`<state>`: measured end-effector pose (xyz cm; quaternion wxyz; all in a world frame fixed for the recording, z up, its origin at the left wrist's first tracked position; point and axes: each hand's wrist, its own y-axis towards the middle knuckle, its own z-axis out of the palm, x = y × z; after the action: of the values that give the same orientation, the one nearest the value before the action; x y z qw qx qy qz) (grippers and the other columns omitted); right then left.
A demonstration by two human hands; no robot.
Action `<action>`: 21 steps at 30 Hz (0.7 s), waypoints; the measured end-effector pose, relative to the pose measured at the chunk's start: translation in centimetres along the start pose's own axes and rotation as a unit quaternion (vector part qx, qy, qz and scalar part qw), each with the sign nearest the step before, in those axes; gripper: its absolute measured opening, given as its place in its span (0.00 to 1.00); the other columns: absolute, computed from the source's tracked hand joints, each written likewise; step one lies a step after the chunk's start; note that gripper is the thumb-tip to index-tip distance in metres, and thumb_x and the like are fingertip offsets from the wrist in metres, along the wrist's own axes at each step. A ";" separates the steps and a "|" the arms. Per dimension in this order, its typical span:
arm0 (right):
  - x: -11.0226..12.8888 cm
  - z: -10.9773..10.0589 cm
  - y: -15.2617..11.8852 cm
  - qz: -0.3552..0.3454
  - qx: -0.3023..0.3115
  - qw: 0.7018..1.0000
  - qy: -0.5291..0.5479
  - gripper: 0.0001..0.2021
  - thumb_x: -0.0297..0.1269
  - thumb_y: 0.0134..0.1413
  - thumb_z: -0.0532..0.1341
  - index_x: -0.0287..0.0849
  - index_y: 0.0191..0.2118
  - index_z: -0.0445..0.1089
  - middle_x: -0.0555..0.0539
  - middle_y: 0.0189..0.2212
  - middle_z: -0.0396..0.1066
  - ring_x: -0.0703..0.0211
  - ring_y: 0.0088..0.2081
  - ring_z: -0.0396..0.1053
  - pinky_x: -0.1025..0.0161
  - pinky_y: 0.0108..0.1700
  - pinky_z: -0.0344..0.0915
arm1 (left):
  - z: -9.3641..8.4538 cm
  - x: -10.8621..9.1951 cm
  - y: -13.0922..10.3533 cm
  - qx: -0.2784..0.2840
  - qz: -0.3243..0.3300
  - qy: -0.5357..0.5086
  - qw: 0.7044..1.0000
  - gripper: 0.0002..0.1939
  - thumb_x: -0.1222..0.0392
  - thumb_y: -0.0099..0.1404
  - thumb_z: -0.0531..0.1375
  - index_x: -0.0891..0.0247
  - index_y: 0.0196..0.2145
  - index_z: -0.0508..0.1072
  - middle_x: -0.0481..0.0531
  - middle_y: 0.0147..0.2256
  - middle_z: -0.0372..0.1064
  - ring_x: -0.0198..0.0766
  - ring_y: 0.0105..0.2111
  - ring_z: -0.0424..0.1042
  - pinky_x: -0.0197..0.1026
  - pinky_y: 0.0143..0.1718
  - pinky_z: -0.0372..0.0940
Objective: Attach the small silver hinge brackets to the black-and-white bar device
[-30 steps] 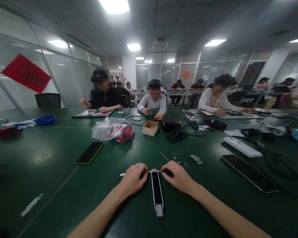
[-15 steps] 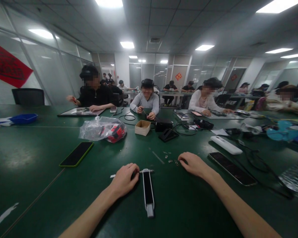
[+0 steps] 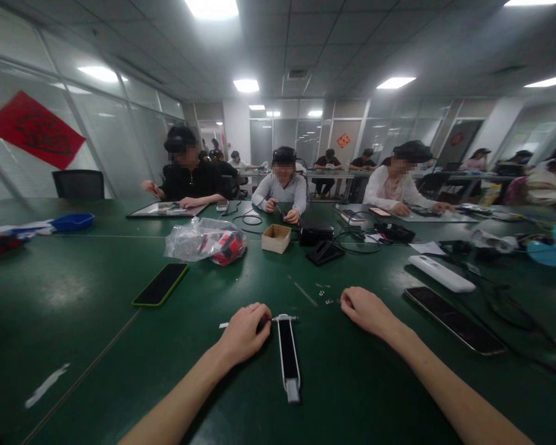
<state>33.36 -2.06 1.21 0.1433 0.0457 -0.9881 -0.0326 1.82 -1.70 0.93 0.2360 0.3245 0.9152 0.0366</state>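
Note:
My left hand [image 3: 248, 332] is closed, thumb and forefinger pinching the left end of a thin metal rod [image 3: 286, 317]. That rod crosses the top of a narrow white-framed strip [image 3: 288, 352] with a black middle and a grey block at its near end, lying flat on the green table. To the right, my right hand [image 3: 367, 310] rests on the tabletop, fingers curled and closed down at a small metal piece [image 3: 338, 301] that they partly cover. Other small metal pieces [image 3: 328, 301] lie just left of those fingertips.
A green-edged phone [image 3: 161, 284] lies at left, a dark phone [image 3: 454, 320] and a white device [image 3: 441, 274] at right. Beyond are a plastic bag with red contents [image 3: 208, 241], an open box [image 3: 276, 238], a black stand [image 3: 324, 252] and cables. Several people sit opposite.
The view has turned slightly left, so everything sits further right in the picture. My right fingertips have edged onto the nearest metal piece. My left hand stays at the rod.

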 end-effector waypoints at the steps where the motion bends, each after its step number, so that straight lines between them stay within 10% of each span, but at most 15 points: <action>1: 0.3 0.0 -0.1 -0.004 -0.008 1.000 0.004 0.09 0.36 0.56 0.52 0.40 0.31 0.67 0.44 0.31 0.68 0.56 0.32 0.67 0.60 0.34 0.63 | -0.1 -0.1 0.0 0.002 -0.003 -0.002 1.000 0.06 0.63 0.64 0.51 0.62 0.35 0.67 0.51 0.33 0.67 0.38 0.33 0.66 0.39 0.35 0.60; 12: 8.3 2.0 -1.9 -0.144 0.004 0.973 0.180 0.10 0.35 0.59 0.51 0.40 0.38 0.68 0.47 0.33 0.70 0.61 0.33 0.67 0.63 0.35 0.65 | -0.1 -0.3 0.0 -0.002 -0.001 0.001 1.000 0.06 0.64 0.63 0.50 0.62 0.34 0.66 0.51 0.33 0.67 0.38 0.33 0.66 0.40 0.36 0.60; 21: 8.7 2.5 -1.8 -0.149 -0.019 0.965 0.213 0.10 0.34 0.59 0.52 0.40 0.38 0.69 0.46 0.34 0.71 0.61 0.32 0.67 0.62 0.36 0.66 | 0.0 -0.2 0.0 -0.006 0.006 0.010 1.000 0.05 0.65 0.63 0.51 0.62 0.34 0.66 0.51 0.33 0.66 0.38 0.33 0.66 0.39 0.35 0.60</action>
<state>24.52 -4.63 1.08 0.3451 0.1956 -0.9159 -0.0620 2.02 -1.82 1.02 0.2282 0.3283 0.9154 0.0470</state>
